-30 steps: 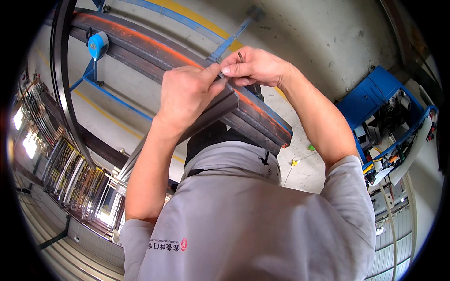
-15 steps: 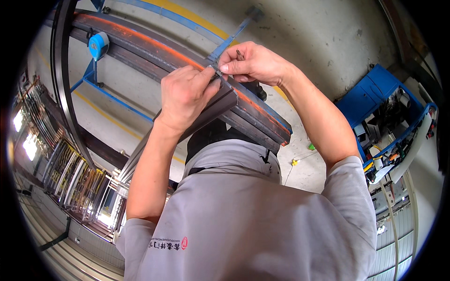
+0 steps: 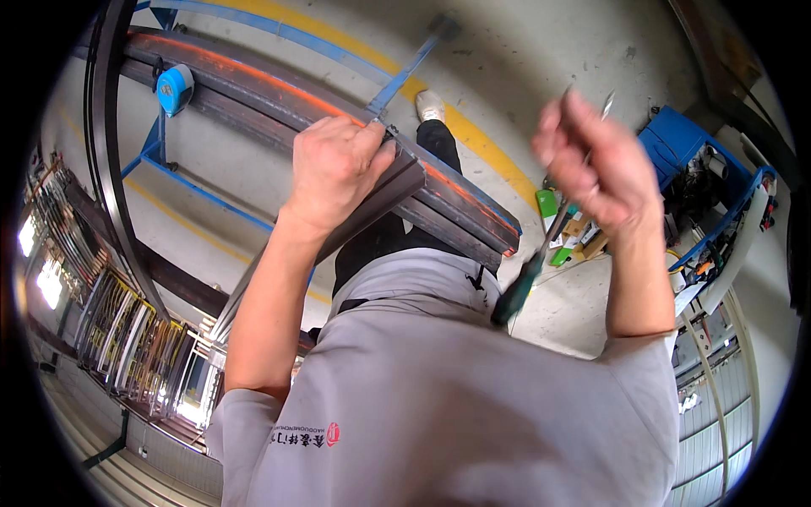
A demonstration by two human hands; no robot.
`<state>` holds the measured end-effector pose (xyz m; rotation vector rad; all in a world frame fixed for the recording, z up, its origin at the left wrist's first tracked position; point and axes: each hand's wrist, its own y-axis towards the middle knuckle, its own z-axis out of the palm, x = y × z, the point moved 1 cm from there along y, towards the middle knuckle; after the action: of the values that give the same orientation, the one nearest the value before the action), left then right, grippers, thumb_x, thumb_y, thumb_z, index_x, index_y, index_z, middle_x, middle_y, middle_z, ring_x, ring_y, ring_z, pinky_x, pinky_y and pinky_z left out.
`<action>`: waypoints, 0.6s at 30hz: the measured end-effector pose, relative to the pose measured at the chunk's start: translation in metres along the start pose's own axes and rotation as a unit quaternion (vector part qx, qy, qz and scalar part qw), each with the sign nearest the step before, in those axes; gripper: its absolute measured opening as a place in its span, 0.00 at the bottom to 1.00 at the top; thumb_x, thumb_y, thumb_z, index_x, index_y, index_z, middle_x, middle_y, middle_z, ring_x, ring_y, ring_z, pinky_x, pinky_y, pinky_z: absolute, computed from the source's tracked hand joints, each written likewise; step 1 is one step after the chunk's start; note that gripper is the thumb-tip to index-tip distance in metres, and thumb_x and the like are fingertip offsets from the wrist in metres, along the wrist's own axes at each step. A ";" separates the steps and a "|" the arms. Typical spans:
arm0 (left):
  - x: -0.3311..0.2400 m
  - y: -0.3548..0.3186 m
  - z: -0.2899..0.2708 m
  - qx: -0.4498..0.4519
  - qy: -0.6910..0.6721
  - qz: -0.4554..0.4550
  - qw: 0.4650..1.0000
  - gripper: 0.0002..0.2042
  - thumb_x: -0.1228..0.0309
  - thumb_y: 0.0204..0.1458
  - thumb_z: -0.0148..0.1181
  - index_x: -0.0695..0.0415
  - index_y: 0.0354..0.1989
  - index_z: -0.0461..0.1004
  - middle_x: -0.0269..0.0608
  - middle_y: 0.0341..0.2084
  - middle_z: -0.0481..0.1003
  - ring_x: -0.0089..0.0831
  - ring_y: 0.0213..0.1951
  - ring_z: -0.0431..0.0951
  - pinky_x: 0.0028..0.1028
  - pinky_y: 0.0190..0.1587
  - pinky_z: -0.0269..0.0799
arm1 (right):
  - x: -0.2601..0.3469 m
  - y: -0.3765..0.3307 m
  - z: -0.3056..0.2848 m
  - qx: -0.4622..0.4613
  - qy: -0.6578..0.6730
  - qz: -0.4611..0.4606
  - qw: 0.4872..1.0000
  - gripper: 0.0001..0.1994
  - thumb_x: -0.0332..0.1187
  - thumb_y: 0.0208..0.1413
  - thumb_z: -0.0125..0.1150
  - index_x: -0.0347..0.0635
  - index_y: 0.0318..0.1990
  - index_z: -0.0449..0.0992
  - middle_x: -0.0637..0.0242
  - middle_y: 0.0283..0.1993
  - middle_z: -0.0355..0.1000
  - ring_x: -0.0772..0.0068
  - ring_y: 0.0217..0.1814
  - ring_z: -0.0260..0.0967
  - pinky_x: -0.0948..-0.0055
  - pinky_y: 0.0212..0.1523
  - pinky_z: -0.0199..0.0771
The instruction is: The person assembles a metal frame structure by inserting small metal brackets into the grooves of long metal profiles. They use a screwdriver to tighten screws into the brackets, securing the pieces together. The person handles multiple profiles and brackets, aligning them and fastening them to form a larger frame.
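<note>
head view shows the left hand [image 3: 338,173] pressed down on a flat metal strip [image 3: 376,198], fingers curled over its upper edge, pinning it against the long steel beam [image 3: 279,97] with the orange-painted edge. a blue metal square [image 3: 405,72] runs up and away from just beside the fingertips. the right hand [image 3: 591,165] is lifted well clear of the beam, blurred, closed around a thin pointed tool, maybe a scriber [image 3: 606,103], whose tip sticks out above the fingers. a dark green-handled screwdriver [image 3: 524,283] appears below that hand; whether the hand holds it cannot be told. a blue tape measure [image 3: 175,87] sits on the beam to the left, well apart from both hands. a blue cart [image 3: 701,194] with small items stands on the floor at right.

judging by this, the strip is placed and held and the square set; with the pointed tool off the work, any marking looks paused or done, though no line on the steel is clear enough to tell.
</note>
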<state>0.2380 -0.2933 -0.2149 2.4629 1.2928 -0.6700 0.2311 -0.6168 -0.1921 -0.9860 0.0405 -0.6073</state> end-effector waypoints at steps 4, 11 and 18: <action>0.005 -0.002 0.003 -0.012 0.003 0.019 1.000 0.09 0.73 0.43 0.73 0.56 0.28 0.76 0.40 0.15 0.69 0.41 0.24 0.74 0.40 0.28 0.71 | -0.100 -0.034 0.012 -0.006 0.095 0.082 0.992 0.19 0.46 0.77 0.50 0.40 0.38 0.76 0.52 0.41 0.79 0.79 0.30 0.72 0.79 0.24 0.72; 0.006 -0.002 -0.002 0.045 -0.018 0.000 0.999 0.18 0.72 0.45 0.74 0.57 0.48 0.82 0.45 0.19 0.74 0.46 0.25 0.77 0.42 0.30 0.73 | -0.188 -0.108 0.057 -0.008 -0.085 0.006 0.996 0.13 0.31 0.73 0.58 0.38 0.59 0.69 0.63 0.46 0.75 0.72 0.47 0.75 0.70 0.51 0.77; 0.020 0.026 -0.033 0.231 -0.022 0.048 0.972 0.16 0.70 0.48 0.71 0.54 0.47 0.83 0.55 0.26 0.79 0.57 0.34 0.80 0.50 0.38 0.75 | -0.141 -0.160 0.087 -0.111 -0.428 -0.076 0.894 0.49 0.19 0.50 0.61 0.39 0.81 0.45 0.58 0.56 0.68 0.68 0.45 0.70 0.70 0.51 0.75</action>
<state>0.2786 -0.2790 -0.1960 2.8271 1.0878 -1.0974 0.0658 -0.5438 -0.0493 -1.4204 -0.7733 -0.2667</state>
